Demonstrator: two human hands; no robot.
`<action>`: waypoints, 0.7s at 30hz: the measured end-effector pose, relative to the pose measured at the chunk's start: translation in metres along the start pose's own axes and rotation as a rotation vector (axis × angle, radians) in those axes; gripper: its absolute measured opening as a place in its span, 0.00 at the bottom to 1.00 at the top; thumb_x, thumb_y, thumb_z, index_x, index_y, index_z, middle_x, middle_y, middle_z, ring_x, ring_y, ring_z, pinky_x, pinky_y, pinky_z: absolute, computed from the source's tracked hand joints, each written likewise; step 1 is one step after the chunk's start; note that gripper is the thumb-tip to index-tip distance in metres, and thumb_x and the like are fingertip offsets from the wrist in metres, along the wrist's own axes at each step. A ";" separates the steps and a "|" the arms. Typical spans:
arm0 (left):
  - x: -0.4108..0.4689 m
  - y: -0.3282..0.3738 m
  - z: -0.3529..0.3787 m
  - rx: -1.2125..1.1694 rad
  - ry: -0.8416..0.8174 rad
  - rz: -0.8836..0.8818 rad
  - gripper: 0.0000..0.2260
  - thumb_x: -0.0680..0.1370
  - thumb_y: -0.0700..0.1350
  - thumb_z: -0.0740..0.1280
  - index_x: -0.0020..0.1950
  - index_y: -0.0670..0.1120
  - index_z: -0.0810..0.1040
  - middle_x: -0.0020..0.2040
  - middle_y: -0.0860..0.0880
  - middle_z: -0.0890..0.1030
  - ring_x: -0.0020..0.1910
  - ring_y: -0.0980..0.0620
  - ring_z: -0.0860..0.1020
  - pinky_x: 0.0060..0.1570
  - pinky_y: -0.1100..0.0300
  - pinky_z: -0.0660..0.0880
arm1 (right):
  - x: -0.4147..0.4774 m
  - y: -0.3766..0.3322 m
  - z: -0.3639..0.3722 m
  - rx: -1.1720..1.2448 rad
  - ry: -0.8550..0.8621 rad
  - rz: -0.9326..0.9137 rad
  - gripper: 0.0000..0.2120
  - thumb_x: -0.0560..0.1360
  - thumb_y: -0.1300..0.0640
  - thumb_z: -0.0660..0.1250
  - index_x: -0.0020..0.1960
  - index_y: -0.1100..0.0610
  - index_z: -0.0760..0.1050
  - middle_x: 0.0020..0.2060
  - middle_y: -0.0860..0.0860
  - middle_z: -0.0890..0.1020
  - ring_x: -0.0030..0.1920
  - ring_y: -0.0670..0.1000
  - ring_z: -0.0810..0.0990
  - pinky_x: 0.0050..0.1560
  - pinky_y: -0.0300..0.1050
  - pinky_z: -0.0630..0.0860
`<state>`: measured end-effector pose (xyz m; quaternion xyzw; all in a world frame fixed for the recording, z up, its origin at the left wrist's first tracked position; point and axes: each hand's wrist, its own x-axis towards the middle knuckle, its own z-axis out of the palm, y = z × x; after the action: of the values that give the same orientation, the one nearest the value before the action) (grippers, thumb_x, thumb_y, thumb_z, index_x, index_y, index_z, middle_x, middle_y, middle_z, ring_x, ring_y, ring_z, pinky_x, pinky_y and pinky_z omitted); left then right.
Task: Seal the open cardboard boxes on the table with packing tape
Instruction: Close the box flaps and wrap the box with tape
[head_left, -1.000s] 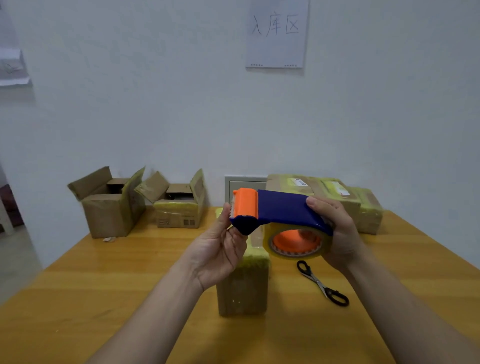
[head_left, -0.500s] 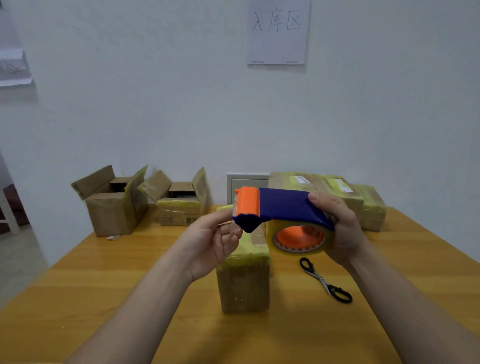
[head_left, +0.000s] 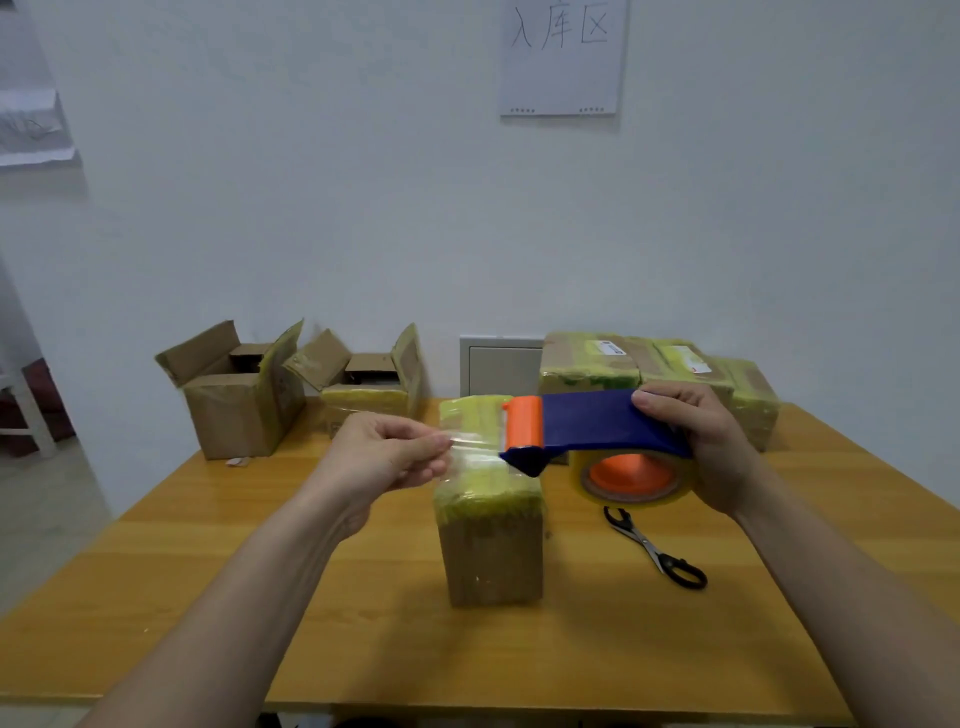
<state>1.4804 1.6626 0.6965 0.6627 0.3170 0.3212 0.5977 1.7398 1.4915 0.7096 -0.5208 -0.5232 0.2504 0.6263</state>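
So, had the tape dispenser (head_left: 587, 423) gripped in the right hand (head_left: 696, 441), fingers (head_left: 660, 405) curled over its blue top, with the roll (head_left: 631, 475) hanging underneath, up above the table (head_left: 208, 571). Pinched the loose end of the clear tape (head_left: 475, 449) in the left hand (head_left: 384, 452), fingers closed on it just off the orange end of the dispenser. Held all that right over the tall box (head_left: 491, 551) standing mid-table, closed on top by the look of it and layered in yellowish tape. Probably best here to draw the strip out level and taut, without letting it fold back on itself or stick to the knuckles, then press the end down past a box edge and drag the dispenser along the seam. Worth noting one open box (head_left: 234, 410) and a second open box (head_left: 371, 387) at the back left against the wall, flaps up, well apart from both hands; would likely need pulling closer and the flaps folded shut first. Also spotted taped boxes (head_left: 587, 364) at the back right, black scissors (head_left: 657, 551) lying just right of the tall box, and a paper sign (head_left: 561, 57) up on the wall. Saw nothing between the tape and the tall box, though could maybe clip the scissors with a low sweep of the right arm.
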 end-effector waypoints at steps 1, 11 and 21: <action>-0.001 -0.003 -0.004 0.038 0.012 0.009 0.05 0.76 0.39 0.75 0.48 0.37 0.87 0.40 0.39 0.86 0.35 0.52 0.83 0.36 0.63 0.80 | -0.001 0.001 -0.005 -0.015 0.015 0.004 0.12 0.73 0.51 0.69 0.36 0.57 0.81 0.30 0.54 0.79 0.30 0.50 0.77 0.33 0.38 0.73; -0.017 -0.008 0.000 0.338 -0.030 0.055 0.04 0.78 0.42 0.75 0.48 0.42 0.87 0.40 0.43 0.87 0.39 0.45 0.87 0.37 0.56 0.82 | -0.008 0.003 -0.021 -0.159 -0.040 -0.018 0.11 0.73 0.53 0.68 0.36 0.59 0.80 0.31 0.56 0.79 0.30 0.53 0.78 0.31 0.38 0.73; -0.017 -0.014 0.006 0.587 0.051 0.134 0.04 0.78 0.45 0.75 0.44 0.48 0.87 0.35 0.50 0.86 0.35 0.51 0.86 0.41 0.52 0.85 | -0.009 0.002 -0.014 -0.281 -0.065 -0.063 0.14 0.70 0.45 0.71 0.39 0.56 0.81 0.34 0.53 0.82 0.34 0.50 0.81 0.34 0.37 0.76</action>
<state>1.4745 1.6472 0.6811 0.8183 0.3668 0.2713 0.3497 1.7506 1.4789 0.7057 -0.5782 -0.5895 0.1715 0.5373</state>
